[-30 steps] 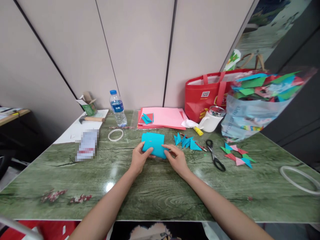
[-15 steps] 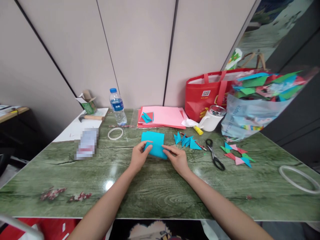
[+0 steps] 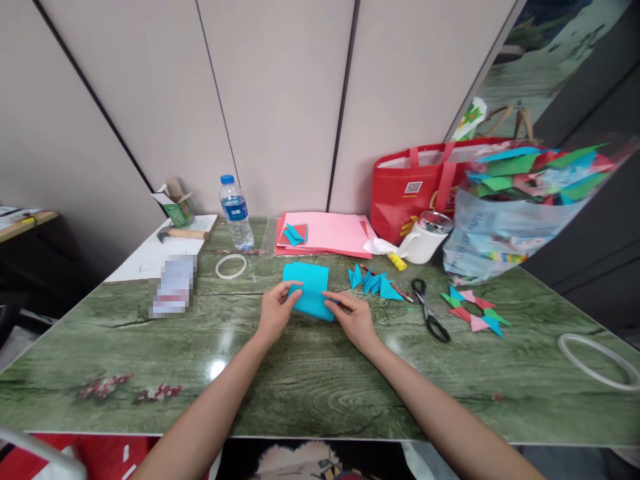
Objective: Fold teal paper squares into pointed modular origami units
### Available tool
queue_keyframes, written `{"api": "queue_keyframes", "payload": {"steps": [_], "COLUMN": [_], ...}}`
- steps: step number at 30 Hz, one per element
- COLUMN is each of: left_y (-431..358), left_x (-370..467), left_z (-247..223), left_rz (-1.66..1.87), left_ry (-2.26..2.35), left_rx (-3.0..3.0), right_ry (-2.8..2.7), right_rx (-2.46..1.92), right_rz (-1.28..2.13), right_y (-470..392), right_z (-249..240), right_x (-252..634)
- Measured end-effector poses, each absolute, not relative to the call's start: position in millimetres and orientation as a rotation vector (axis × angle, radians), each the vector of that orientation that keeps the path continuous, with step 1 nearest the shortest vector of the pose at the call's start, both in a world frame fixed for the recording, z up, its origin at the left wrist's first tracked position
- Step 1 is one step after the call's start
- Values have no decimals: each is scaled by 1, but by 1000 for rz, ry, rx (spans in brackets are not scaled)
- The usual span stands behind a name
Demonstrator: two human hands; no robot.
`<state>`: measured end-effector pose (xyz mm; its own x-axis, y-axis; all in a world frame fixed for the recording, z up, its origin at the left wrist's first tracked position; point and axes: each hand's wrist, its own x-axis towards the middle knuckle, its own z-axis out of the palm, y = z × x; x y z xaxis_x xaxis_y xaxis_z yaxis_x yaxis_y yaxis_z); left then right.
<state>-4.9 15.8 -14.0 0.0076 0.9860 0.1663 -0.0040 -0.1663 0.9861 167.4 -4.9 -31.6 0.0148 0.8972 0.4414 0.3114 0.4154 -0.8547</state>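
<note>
Between my two hands is a blue square of paper [image 3: 311, 293], held over the table with more blue paper at its far edge; whether these are separate sheets I cannot tell. My left hand [image 3: 276, 308] pinches its left side, thumb on top. The right side is gripped by my right hand [image 3: 355, 317], with thumb and fingertips at the edge. Just right of that hand lie several folded blue paper pieces [image 3: 373, 281]. Black-handled scissors [image 3: 429, 312] rest farther right, beside a ring of folded coloured paper [image 3: 475, 309].
Behind my hands lies a stack of pink paper [image 3: 335, 230]. A water bottle [image 3: 237, 217], a tape roll [image 3: 231, 267] and a hammer [image 3: 185, 233] are on the left. A white mug [image 3: 423, 241], a red bag [image 3: 395, 193] and a plastic bag of folded paper [image 3: 505, 230] stand right.
The blue paper stays almost in place. Both hands have shifted very slightly left along its edges, still gripping it.
</note>
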Motion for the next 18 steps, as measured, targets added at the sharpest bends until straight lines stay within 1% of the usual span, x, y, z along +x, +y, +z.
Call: {"api": "queue_keyframes", "payload": {"steps": [18], "left_y": [14], "left_x": [-3], "left_z": [-13], "left_rz": [1356], "left_ry": [1081], "left_rx": [1312], "right_ry": [-1525], "right_rx": [-1137], "right_rz": [645], "right_y": [-6], "right_z": [-32], "right_x": [167]}}
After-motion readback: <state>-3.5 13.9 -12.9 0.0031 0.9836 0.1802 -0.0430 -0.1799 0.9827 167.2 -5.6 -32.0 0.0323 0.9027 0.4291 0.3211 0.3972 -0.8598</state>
